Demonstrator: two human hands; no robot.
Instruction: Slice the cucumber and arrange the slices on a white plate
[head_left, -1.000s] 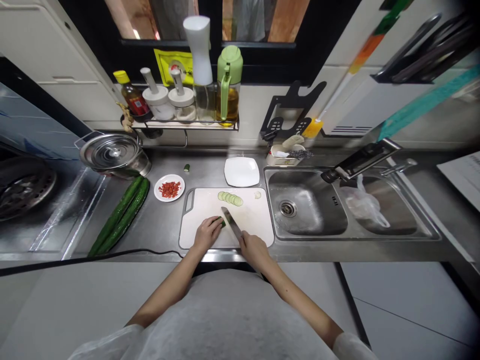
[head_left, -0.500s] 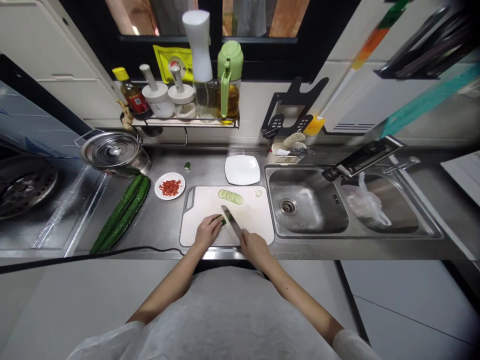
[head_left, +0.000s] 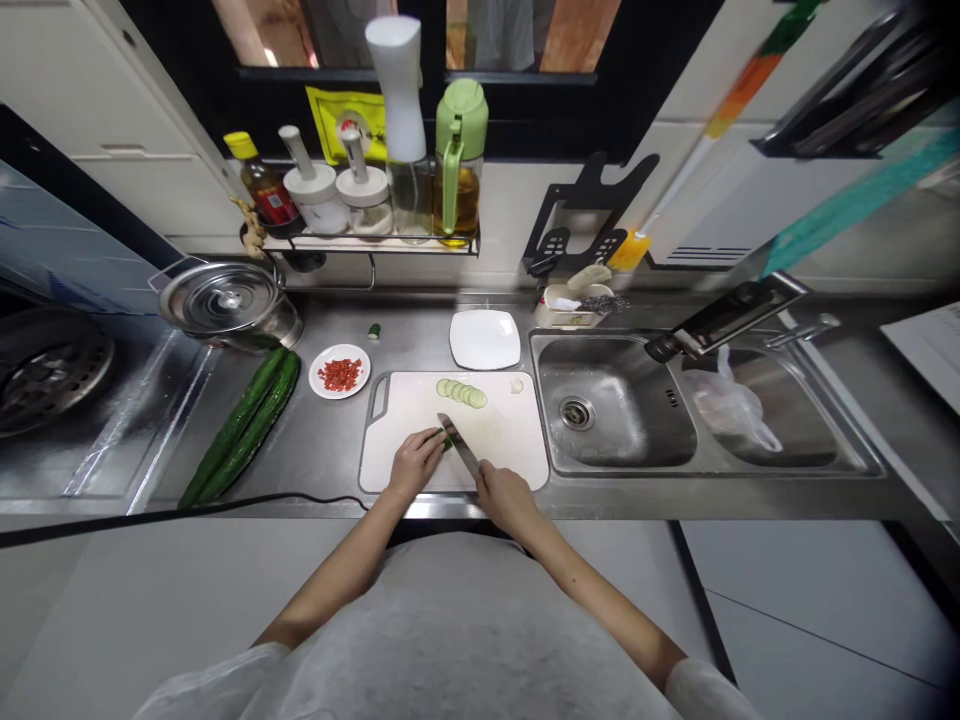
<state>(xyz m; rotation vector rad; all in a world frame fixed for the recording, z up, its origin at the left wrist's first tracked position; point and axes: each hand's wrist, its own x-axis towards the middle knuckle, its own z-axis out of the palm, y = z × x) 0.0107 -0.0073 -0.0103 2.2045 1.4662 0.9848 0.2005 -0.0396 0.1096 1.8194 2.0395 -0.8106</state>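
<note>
On the white cutting board (head_left: 502, 440) my left hand (head_left: 412, 465) is curled over a short green cucumber piece (head_left: 444, 439), holding it down. My right hand (head_left: 506, 495) grips the handle of a knife (head_left: 459, 443), whose blade rests against the cut end of that piece. A row of several pale cucumber slices (head_left: 462, 393) lies at the far side of the board, with a small white bit (head_left: 515, 385) beside it.
Two whole cucumbers (head_left: 244, 428) lie left of the board, near a small dish of chopped red chili (head_left: 340, 372) and a lidded steel pot (head_left: 225, 302). A white square plate (head_left: 484, 339) sits behind the board. The double sink (head_left: 622, 450) is right; a condiment rack (head_left: 367, 245) is at the back.
The knife blade has shifted slightly left along the cucumber piece. My left hand stays in place on it. The view has tilted up a touch.
</note>
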